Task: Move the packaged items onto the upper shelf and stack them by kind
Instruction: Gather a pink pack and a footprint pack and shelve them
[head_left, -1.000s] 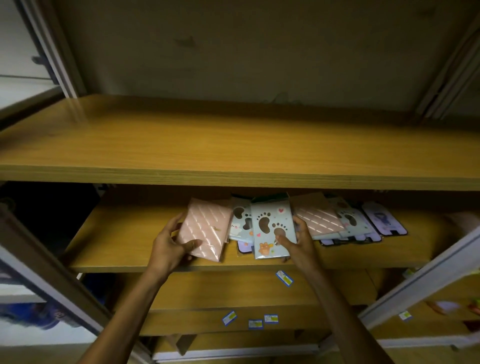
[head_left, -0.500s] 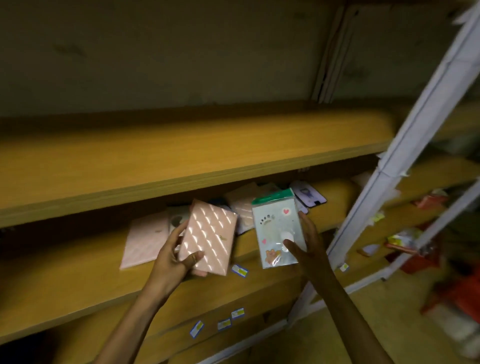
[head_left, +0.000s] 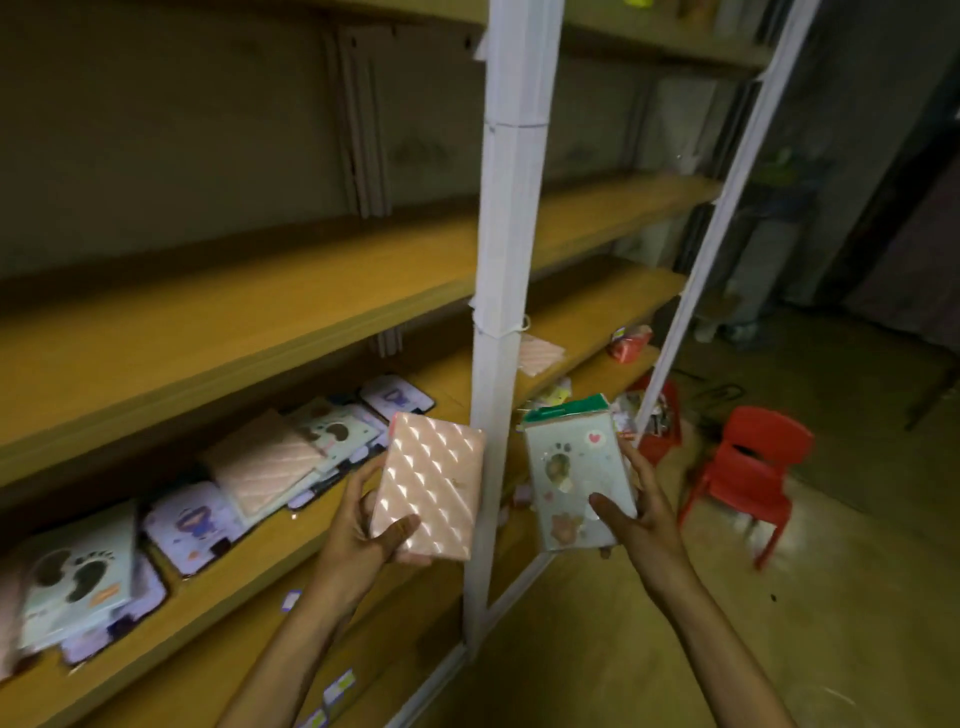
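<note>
My left hand (head_left: 363, 530) grips a pink quilted package (head_left: 431, 483), held upright in front of the shelves. My right hand (head_left: 641, 514) grips a pale blue footprint package with a green top (head_left: 571, 467), also upright, just right of the white post. Both are off the shelf, in the air. On the lower shelf (head_left: 249, 566) lie several more packages: a pink quilted one (head_left: 265, 462), a footprint one (head_left: 78, 577), and purple ones (head_left: 192, 525). The upper shelf (head_left: 218, 322) is bare wood.
A white upright post (head_left: 498, 312) stands between my two hands. Another pink package (head_left: 540, 353) lies on the shelf bay to the right. A red plastic chair (head_left: 748, 467) stands on the floor at right, with a red stool and clutter behind the second post.
Both hands have lifted their packages off the lower shelf and carried them rightward. My view has swung right, so the post and the red chair now show.
</note>
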